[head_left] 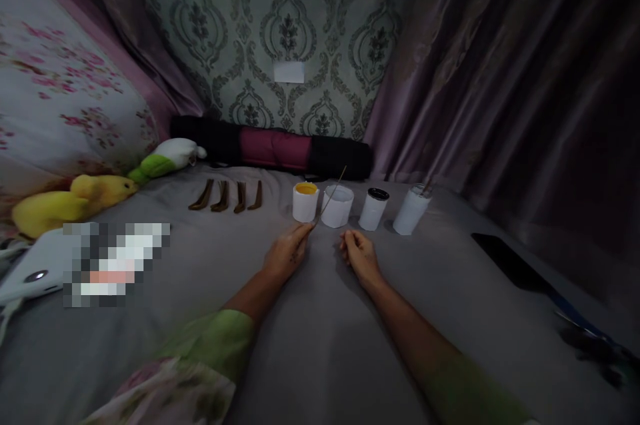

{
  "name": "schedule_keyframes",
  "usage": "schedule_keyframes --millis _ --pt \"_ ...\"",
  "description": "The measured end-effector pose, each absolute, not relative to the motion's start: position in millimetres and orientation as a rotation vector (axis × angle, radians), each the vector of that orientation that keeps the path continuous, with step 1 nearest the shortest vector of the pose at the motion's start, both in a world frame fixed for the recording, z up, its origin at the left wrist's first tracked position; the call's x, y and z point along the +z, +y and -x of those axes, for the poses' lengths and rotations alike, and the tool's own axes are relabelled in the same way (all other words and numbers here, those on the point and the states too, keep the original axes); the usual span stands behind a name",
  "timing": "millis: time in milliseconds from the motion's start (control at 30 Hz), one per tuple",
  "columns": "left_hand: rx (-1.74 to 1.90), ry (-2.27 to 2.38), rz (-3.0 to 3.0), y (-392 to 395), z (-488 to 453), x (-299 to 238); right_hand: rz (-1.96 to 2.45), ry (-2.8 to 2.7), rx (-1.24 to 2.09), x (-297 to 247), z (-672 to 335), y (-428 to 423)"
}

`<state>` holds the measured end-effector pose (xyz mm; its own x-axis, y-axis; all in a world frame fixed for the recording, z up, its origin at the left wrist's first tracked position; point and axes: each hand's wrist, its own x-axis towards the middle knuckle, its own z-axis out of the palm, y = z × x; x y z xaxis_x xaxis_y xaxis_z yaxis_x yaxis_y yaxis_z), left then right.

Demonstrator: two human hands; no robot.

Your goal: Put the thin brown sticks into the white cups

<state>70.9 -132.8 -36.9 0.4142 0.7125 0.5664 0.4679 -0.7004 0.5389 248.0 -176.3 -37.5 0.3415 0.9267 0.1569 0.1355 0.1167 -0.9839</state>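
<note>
My left hand (289, 253) is closed with its fingers pinched on a thin stick (331, 200) that slants up to the right, in front of the white containers. Close by on the right, my right hand (361, 255) has its fingers curled; whether anything is in them is hidden. Just beyond my hands stand a white container with yellow inside (305, 208), a wider white container (336, 213) with a pale inside, and a white container with a black top (371, 216). A taller white container (411, 213) at the right end has a thin brownish thing sticking out.
Several brown bent pieces (220, 197) stand in a row at the left on the grey sheet (320, 345). Plush toys (75, 202) and a white device (45, 265) lie farther left. A black-and-maroon roll (275, 148) rests along the wall. A dark flat object (507, 262) is at right.
</note>
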Motion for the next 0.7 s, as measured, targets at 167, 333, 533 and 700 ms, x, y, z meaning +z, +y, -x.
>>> schedule_keyframes --millis 167,333,533,700 --pt "1.084 1.012 -2.499 -135.8 -68.8 -34.1 1.285 -1.092 0.806 -35.6 -246.9 -177.8" --pt "1.012 1.019 -2.571 -139.0 -69.4 -30.5 1.26 -1.1 0.829 -31.8 -244.7 -180.1" --pt "0.94 1.031 -2.645 -140.1 -72.0 -29.0 1.248 -1.127 0.86 -28.0 -241.6 -182.4" --pt "0.84 1.054 -2.73 -141.1 -74.3 -27.7 1.236 -1.159 0.913 -24.3 -239.1 -185.3"
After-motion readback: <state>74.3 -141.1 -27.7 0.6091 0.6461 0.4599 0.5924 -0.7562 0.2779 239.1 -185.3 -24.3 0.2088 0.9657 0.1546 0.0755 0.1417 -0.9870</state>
